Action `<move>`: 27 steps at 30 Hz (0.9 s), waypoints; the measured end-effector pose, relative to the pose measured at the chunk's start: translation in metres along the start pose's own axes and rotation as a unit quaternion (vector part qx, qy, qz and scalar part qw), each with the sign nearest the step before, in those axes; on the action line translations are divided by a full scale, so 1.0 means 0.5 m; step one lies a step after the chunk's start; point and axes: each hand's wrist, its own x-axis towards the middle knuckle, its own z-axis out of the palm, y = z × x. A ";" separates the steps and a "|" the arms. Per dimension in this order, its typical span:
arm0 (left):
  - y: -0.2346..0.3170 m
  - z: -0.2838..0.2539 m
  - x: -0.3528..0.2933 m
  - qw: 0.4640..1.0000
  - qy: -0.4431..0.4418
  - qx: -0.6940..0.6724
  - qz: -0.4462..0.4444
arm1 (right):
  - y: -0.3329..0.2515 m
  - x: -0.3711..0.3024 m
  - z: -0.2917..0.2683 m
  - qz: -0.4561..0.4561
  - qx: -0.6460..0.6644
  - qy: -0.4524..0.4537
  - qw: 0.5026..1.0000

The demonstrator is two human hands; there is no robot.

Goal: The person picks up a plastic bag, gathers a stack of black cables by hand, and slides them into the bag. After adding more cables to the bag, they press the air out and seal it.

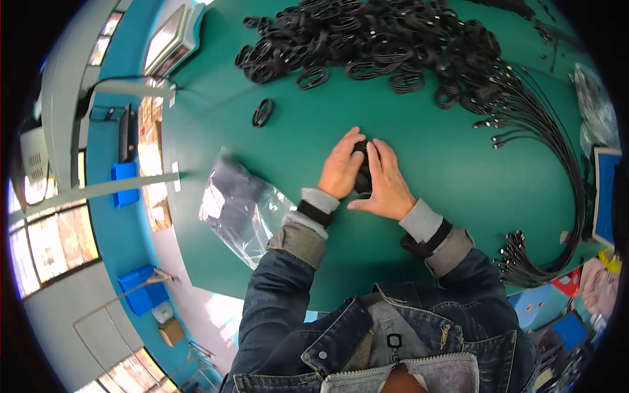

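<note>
Between my two hands, on the green table (275,141), is a bundle of coiled black cables (363,178). My left hand (341,165) curls round its left side, fingers closed against it. From the right, my right hand (388,183) presses on the same bundle, its fingers over the top and the thumb stretched toward my left wrist. Much of the bundle is hidden under the fingers. To the left of my forearm lies a clear plastic bag (246,203) with dark contents. A single coiled black cable (263,112) rests farther up and left.
A large heap of coiled black cables (367,39) covers the far side. Long straight cables (570,177) curve down the right side, with connector ends near my right elbow. At far left stands a device with a screen (171,42). More clear plastic (595,108) lies at far right.
</note>
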 end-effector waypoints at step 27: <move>0.020 -0.219 -0.606 0.899 0.146 0.401 -0.097 | -0.225 -0.180 0.047 0.268 0.405 -0.150 0.861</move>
